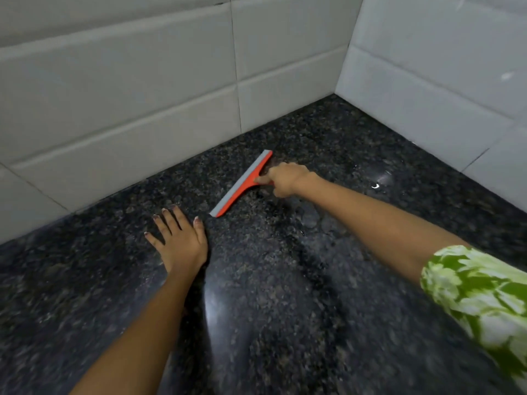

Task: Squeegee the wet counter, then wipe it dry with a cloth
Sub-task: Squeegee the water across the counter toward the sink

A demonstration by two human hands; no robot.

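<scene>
right hand [285, 178] holding squeegee [242, 183], counter [285, 280]

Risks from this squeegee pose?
1. The right hand grips the squeegee by its short handle at full reach; blade pressure may be uneven and leave streaks.
2. The left hand lies flat on the counter, close to the blade's near end; a pull toward it could hit the fingers.
3. Water glints by the right wall, possibly missed.

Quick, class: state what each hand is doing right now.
Left hand: open, fingers spread flat on the counter.
Right hand: closed around the squeegee handle.
</scene>
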